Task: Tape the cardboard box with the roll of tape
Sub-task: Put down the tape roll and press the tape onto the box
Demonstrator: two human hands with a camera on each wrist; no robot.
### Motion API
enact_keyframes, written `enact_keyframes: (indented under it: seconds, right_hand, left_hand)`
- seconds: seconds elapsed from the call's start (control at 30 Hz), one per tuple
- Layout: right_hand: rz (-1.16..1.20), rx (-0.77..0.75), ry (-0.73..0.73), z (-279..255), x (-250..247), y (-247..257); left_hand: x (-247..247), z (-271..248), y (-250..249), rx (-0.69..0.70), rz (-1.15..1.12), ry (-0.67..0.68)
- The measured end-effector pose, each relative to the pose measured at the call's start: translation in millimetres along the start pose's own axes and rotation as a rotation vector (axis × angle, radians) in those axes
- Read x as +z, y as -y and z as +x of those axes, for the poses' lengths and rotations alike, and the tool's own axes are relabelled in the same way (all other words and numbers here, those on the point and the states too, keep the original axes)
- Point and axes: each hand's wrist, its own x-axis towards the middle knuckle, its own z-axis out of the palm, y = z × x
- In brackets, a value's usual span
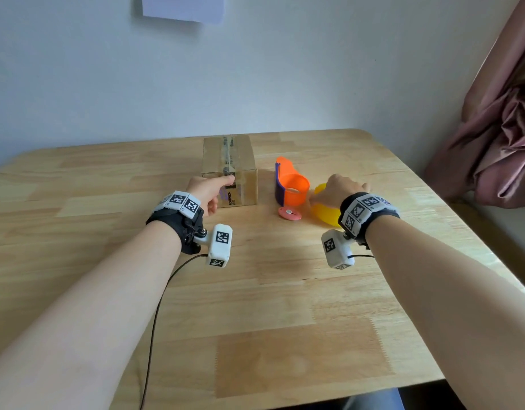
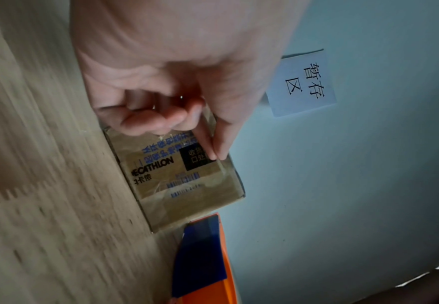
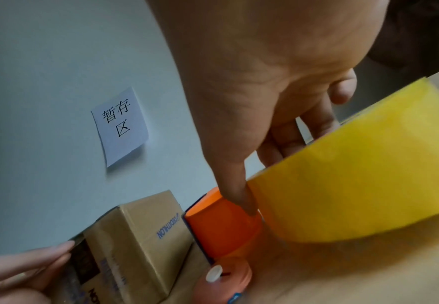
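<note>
Box: cardboard box sitting closed toward the back of the wooden bench, near the wall, old tape strip along the top seam, DECATHLON print on the near face.
Left hand: left hand up against the near face of the box, thumb and forefinger stretched out and pressed together at the top edge, pinching or pressing the tape end there, can't quite tell which; other fingers curled into the palm.
Tape roll: yellow roll of tape right of the box and well apart from it, resting on the bench, mostly hidden under the hand in the head view.
Right hand: right hand draped over the roll, thumb down its left side, fingers curled over the top and far side, so gripping it.
Dispenser: orange and blue tape dispenser lying between box and roll, just beside the roll.
Small stuff: flat pinkish disc with a white centre on the bench in front of the dispenser.
Wall: white paper note with printed Chinese characters stuck above the bench.
Off to the right: bunched pink curtain.
</note>
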Motion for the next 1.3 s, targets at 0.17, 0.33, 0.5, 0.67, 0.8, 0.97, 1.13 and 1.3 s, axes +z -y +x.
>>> enact_keyframes:
  seconds: [0.17,0.33,0.5,0.67,0.8,0.97,1.13,1.3]
  right_hand:
    - [0.076,-0.013,0.057,7.0,-0.5,7.5]
    - [0.249,-0.179,-0.217,0.0,-23.0,49.8]
    - [0.377,-0.71,-0.157,-15.3,-29.3,119.2]
    - [0.34,-0.765,0.023,-2.6,1.1,147.8]
    - [0.419,-0.783,-0.057,10.6,22.6,144.8]
    - [0.47,-0.725,-0.078,16.1,29.3,147.3]
    - [0.381,-0.715,-0.177,15.7,36.0,151.1]
    - [0.37,-0.716,-0.215,15.6,39.0,152.4]
  left_hand:
    - [-2.8,1.0,4.0,0.003,-0.017,0.055]
    - [-10.5,4.9,8.1,0.048,0.013,0.092]
    - [-15.3,6.3,11.6,0.086,0.046,0.069]
    - [-18.5,9.6,21.2,0.165,0.027,0.083]
    - [-19.4,9.3,28.9,0.254,-0.009,0.079]
    - [-14.8,3.1,31.4,0.32,-0.015,0.023]
    - [-13.6,2.3,34.2,0.334,-0.045,-0.004]
    - [-14.2,7.6,32.0,0.147,-0.06,0.035]
